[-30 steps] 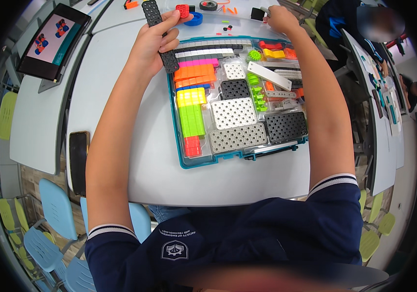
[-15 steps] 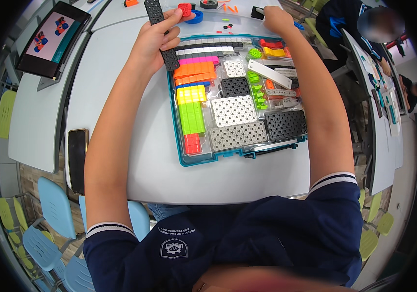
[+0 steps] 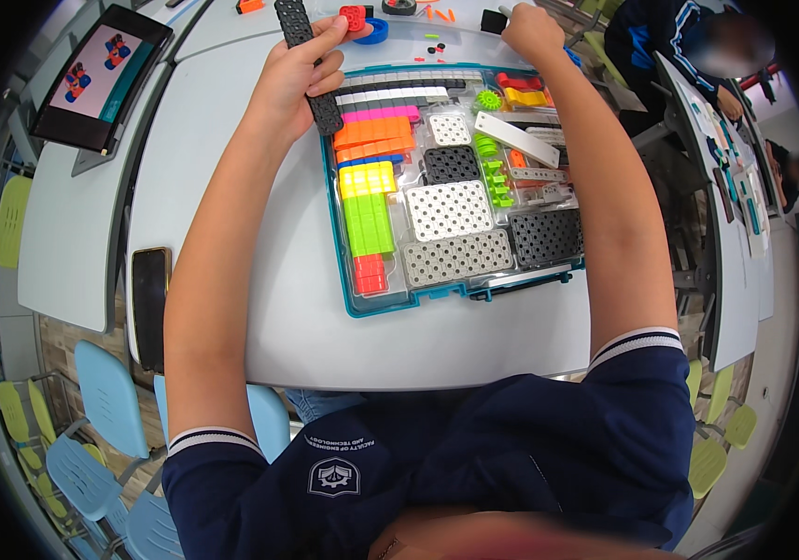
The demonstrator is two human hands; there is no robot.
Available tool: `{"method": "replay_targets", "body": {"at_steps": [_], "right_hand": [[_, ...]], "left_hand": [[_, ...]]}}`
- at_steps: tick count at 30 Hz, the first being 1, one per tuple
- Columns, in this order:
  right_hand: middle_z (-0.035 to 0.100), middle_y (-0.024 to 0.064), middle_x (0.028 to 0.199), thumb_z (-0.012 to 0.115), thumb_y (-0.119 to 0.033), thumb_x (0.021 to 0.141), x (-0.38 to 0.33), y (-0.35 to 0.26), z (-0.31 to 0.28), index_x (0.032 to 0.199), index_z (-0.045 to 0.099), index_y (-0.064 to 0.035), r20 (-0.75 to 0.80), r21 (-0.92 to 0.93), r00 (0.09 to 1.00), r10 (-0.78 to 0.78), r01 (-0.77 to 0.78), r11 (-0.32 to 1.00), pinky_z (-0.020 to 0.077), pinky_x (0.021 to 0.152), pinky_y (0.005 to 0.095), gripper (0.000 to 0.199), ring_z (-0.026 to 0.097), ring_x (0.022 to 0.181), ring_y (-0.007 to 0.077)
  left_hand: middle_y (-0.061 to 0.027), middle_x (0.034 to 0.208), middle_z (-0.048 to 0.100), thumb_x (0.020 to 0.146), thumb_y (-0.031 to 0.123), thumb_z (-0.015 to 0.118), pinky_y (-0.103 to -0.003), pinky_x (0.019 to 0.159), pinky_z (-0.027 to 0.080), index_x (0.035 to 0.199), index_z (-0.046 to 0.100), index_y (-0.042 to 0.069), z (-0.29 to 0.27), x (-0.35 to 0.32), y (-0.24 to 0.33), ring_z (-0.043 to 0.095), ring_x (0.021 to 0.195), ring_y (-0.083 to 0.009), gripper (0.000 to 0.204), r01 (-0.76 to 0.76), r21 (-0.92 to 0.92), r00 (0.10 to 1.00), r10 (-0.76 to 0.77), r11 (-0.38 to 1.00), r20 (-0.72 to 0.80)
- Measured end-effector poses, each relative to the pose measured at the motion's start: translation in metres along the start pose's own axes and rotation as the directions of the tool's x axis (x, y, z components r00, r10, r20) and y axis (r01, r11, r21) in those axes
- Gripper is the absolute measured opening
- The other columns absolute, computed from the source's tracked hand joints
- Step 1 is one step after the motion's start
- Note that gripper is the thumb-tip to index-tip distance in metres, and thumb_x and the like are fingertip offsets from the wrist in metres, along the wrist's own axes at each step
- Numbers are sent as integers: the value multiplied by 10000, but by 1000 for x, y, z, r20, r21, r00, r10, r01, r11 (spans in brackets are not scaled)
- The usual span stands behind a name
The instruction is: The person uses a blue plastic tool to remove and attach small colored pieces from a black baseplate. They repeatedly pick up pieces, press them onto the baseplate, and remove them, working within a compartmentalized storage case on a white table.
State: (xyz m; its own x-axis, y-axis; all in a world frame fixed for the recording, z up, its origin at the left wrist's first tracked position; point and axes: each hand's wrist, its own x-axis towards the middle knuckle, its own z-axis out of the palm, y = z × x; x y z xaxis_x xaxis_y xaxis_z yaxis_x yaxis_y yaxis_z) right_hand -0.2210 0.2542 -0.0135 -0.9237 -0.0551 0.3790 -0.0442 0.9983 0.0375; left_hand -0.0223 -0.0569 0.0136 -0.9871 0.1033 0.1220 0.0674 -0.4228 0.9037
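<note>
Closed around a long black perforated beam (image 3: 325, 112), my left hand (image 3: 301, 79) also has a small red block (image 3: 353, 17) at its fingertips. A blue ring (image 3: 373, 32) lies right beside that block. My right hand (image 3: 532, 35) reaches to the far side of the table with its fingers curled. A small pale piece shows at its fingertips, too little of it to name, next to a black block (image 3: 493, 21). Between my arms sits a teal-edged case (image 3: 348, 303) of colourful building parts, with a white perforated plate (image 3: 449, 210) and a loose light beam (image 3: 517, 140) among them.
A dark phone (image 3: 149, 308) lies on the table left of my left forearm. A screen (image 3: 101, 79) showing a model stands at the far left. Small loose parts (image 3: 435, 49) are scattered beyond the case. At the right, another person (image 3: 665, 56) works at a separate table.
My right hand has shifted slightly up and left at the far side. My left hand keeps the black beam and red block almost still. The other person's arm has moved.
</note>
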Motion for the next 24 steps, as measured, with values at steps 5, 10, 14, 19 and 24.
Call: {"method": "replay_targets", "body": {"at_steps": [5, 10, 14, 19, 24], "right_hand": [[725, 223, 907, 663, -157, 789, -4, 0, -6, 964, 730, -1, -184, 2, 979, -90, 92, 996, 550, 803, 420, 244, 709, 883, 350], [732, 176, 882, 754, -135, 715, -13, -25, -50, 989, 701, -6, 65, 468, 925, -375, 303, 830, 555, 786, 394, 307, 711, 846, 298], [737, 141, 871, 812, -110, 653, -32, -55, -66, 998, 688, -18, 175, 701, 806, -566, 302, 647, 556, 773, 366, 378, 708, 812, 245], [739, 136, 865, 806, -126, 667, -41, -70, -65, 990, 701, -34, 137, 662, 809, -571, 354, 660, 555, 771, 369, 352, 708, 802, 246], [724, 120, 822, 815, -192, 709, -54, -70, -84, 950, 711, -33, 144, 656, 883, -447, 253, 711, 537, 748, 363, 307, 684, 772, 225]], "left_hand": [[12, 805, 653, 988, 237, 660, -176, 445, 263, 1126, 659, -3, -2, 2, 0, 290, 504, -4, 277, -1, 22, 999, 0, 1000, 39], [10, 755, 588, 990, 241, 657, -171, 419, 231, 1077, 624, 0, 4, -2, 3, 277, 492, 8, 258, 9, 52, 999, -11, 999, 30], [-20, 847, 655, 980, 234, 663, -160, 418, 249, 1053, 631, 0, 14, -4, 3, 281, 491, 10, 247, -23, 31, 997, 25, 999, -70], [12, 748, 622, 950, 251, 703, -168, 425, 226, 1051, 651, 6, 9, -4, 2, 273, 481, 9, 270, -3, 86, 1000, 5, 996, -28], [101, 538, 401, 937, 234, 721, -187, 439, 184, 1071, 677, -2, 6, -1, -1, 244, 464, 8, 275, 30, 153, 999, -25, 988, -35]]}}
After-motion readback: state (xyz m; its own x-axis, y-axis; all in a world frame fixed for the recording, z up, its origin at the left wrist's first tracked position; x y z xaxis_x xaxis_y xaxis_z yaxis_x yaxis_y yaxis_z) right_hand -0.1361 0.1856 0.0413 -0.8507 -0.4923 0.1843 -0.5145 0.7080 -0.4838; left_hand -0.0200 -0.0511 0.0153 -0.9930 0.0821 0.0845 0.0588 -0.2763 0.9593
